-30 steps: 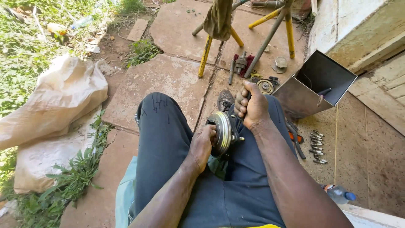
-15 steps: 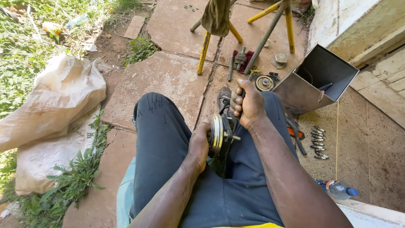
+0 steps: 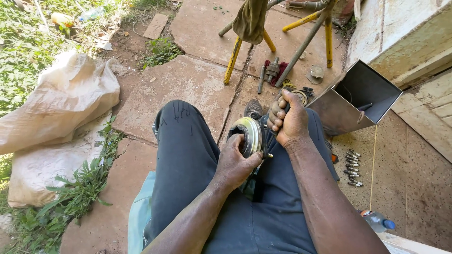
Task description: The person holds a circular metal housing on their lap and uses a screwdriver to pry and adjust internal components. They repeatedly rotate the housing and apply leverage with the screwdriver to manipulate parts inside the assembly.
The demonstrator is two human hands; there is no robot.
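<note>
I sit with dark trousers [image 3: 188, 160] on, and both hands meet between my knees. My left hand [image 3: 235, 162] grips a round metal part [image 3: 248, 134], a shiny disc with a dark hollow, standing on edge. My right hand [image 3: 289, 120] is closed in a fist around a dark tool handle whose shape is mostly hidden by the fingers; it sits right against the disc's right side. A dark shoe [image 3: 254, 108] shows just beyond the disc.
An open metal box [image 3: 362, 96] lies tilted to the right. Several small bolts [image 3: 351, 167] lie on the terrazzo floor. A yellow-legged stand [image 3: 268, 37] with a cloth stands ahead, with metal parts [image 3: 270, 70] beneath. White sacks [image 3: 56, 113] lie left on the grass. A plastic bottle [image 3: 379, 221] rests lower right.
The round part has turned more edge-on in my left hand. My right fist has shifted slightly up and right beside it. The view moved a little closer.
</note>
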